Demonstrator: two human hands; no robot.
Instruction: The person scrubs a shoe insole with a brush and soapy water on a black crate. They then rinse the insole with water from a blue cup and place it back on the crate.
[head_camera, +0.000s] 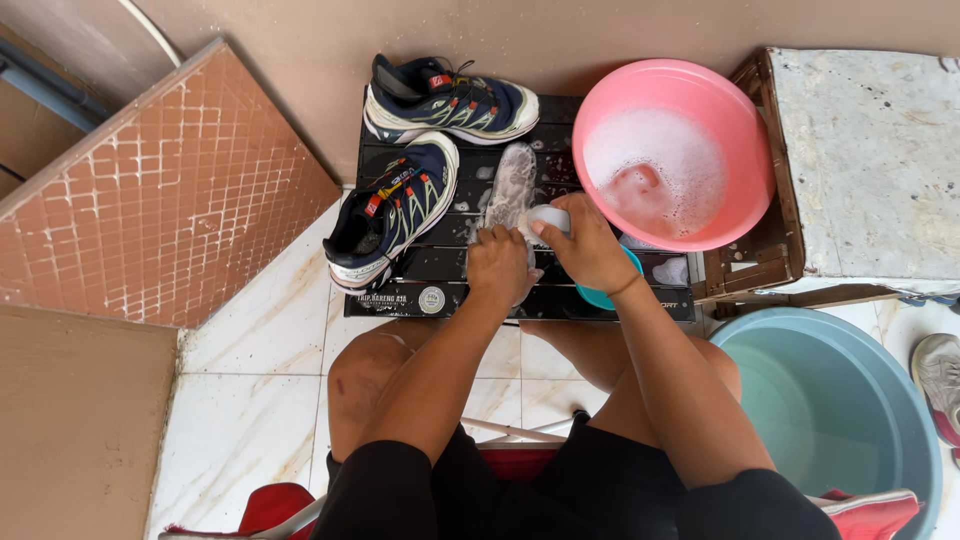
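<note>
Bright daylight fills the picture and everything looks sharp. The white stone slab (880, 150) at 2 o'clock glares. Soft shadows sit under the person's legs at 6 o'clock.

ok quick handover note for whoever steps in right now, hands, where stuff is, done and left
Left hand presses down the soapy insole on the black slatted table.
Right hand grips a white brush at the insole's near end.
Two navy shoes lie on the table's left, looking dry.
Pink basin of suds sits at right; a grey-blue bucket stands on the floor.
Done: insole lathered. Left: rinse, and apparently both shoes.
</note>
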